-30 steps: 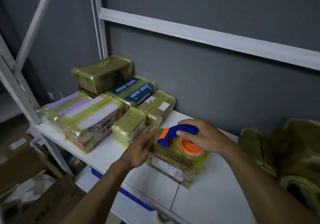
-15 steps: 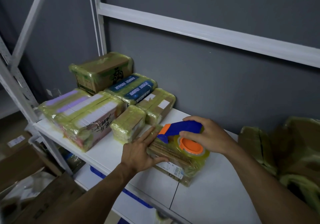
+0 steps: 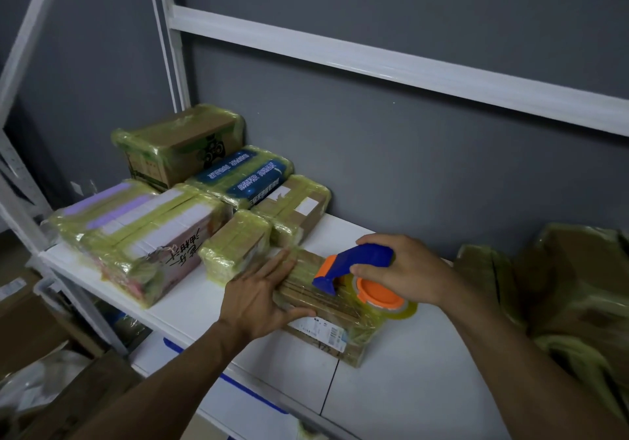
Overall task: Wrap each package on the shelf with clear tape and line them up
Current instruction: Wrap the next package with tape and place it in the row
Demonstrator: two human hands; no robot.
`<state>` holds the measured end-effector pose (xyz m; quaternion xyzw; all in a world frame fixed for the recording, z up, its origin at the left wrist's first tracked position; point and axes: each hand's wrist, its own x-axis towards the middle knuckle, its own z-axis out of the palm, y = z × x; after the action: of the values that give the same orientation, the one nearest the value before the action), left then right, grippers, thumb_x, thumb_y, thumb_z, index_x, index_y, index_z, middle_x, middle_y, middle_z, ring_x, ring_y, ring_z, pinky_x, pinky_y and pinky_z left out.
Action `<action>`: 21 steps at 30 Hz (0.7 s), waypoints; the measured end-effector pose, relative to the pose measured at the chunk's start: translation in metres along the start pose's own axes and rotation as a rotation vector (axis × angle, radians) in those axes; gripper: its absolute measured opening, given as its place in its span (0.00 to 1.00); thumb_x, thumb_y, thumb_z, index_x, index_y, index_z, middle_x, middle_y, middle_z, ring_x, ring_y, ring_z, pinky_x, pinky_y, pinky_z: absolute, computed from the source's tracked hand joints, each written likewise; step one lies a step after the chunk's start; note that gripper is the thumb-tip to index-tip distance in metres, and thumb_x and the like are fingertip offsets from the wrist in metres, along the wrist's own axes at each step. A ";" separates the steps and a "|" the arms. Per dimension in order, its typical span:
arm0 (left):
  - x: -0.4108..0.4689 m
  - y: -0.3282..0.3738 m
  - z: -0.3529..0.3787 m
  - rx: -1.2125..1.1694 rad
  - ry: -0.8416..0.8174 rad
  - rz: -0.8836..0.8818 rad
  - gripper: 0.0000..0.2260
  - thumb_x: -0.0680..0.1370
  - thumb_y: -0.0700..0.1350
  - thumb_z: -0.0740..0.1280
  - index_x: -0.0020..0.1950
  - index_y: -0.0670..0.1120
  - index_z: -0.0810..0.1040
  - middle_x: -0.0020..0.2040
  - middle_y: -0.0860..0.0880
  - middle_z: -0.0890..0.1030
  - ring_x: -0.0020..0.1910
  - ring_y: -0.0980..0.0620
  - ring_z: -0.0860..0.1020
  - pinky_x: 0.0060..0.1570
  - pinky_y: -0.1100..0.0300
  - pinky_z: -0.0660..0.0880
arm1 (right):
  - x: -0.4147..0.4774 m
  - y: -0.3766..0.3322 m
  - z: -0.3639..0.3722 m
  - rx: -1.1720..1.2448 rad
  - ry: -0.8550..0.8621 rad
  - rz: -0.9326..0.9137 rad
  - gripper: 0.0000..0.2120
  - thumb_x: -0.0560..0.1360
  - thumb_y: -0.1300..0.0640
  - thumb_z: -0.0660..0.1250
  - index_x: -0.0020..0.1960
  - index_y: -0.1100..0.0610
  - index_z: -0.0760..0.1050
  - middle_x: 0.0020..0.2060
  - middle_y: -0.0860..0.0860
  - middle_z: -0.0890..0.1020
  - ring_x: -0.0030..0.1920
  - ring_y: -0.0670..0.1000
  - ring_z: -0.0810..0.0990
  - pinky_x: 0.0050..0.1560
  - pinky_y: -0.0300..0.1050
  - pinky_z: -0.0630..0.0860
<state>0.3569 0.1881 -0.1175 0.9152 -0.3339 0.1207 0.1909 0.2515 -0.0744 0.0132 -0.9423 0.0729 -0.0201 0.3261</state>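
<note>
While your left hand (image 3: 258, 298) lies flat, fingers straight, against the brown, yellowish-taped package (image 3: 343, 315) on the shelf (image 3: 408, 405), your right hand (image 3: 408, 273) grips the blue-and-orange tape dispenser (image 3: 367, 257) resting on its top, just right of your left hand, white label (image 3: 320, 330) facing you.

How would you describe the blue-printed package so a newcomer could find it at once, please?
On the white shelf, find the wrapped packages at its left end. Along the grey wall, the blue-printed package lies between the tall brown carton and a flat brown parcel. It alone shows dark blue panels with white lettering.
</note>
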 end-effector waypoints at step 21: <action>0.006 0.021 0.006 0.007 0.076 0.136 0.49 0.63 0.84 0.60 0.73 0.53 0.75 0.74 0.59 0.72 0.77 0.52 0.65 0.71 0.40 0.69 | -0.015 0.010 -0.003 0.074 0.036 -0.028 0.20 0.68 0.32 0.73 0.58 0.35 0.76 0.53 0.32 0.80 0.55 0.37 0.79 0.42 0.30 0.78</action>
<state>0.3483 0.1673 -0.1156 0.8857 -0.3876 0.1693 0.1915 0.2356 -0.0817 0.0099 -0.9300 0.0646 -0.0444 0.3590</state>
